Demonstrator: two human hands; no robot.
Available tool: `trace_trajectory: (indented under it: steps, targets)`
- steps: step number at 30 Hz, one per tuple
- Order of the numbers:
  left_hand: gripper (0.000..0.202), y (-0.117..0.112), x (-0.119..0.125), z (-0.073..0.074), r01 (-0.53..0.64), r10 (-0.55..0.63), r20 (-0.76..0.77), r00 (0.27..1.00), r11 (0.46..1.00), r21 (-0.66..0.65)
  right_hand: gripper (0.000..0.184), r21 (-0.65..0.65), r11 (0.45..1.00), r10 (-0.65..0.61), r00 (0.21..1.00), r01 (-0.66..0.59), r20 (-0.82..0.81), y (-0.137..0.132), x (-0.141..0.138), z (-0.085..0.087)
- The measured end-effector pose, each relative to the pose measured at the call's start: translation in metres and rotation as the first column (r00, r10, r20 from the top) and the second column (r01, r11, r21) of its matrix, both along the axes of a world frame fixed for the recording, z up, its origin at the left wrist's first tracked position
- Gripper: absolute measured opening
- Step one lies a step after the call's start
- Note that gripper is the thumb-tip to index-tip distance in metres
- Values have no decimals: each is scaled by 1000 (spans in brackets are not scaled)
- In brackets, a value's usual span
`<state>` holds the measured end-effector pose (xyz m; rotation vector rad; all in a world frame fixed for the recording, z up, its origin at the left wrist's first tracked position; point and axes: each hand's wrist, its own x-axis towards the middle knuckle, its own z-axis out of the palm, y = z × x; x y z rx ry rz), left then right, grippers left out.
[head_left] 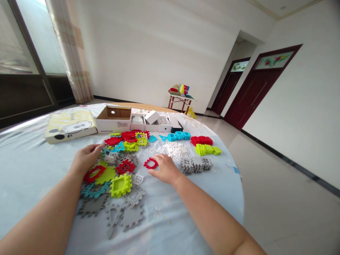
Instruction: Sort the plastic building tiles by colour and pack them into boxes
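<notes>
My right hand (166,168) pinches a red square frame-shaped building piece (150,163), with thumb and fingers at its right edge. My left hand (86,159) is at the left side of a mixed pile, its fingers drawn together; what is between them, if anything, is hidden. Around it lie a red frame piece (95,173), a yellow-green frame piece (121,185), blue pieces (95,190) and grey plates (132,216). Another red piece (125,166) rests in the middle of the pile. Beyond my right hand is a heap of small white pieces (174,151).
Stacks of grey (196,165), yellow-green (207,149), red (202,140) and blue pieces (179,136) stand at the right. Behind are a yellow-and-white box (71,125), an open carton (114,124) and small white boxes (152,117). The table's curved edge runs along the right.
</notes>
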<state>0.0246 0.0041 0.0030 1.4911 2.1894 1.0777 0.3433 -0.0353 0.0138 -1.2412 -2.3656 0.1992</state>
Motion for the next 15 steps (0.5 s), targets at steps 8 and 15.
trace_trajectory:
  steps: [8, 15]
  targets:
    - [53, 8, -10, -5, 1, -2, -60, 998, 1000, -14, 41, -73, 997, -18, 1000, 18, 0, 3, -2, -3]
    - [49, 11, -15, -7, -18, 16, -147, 989, 1000, -10, 48, 53, 998, -31, 976, 44, -215, 13, 38, 40]
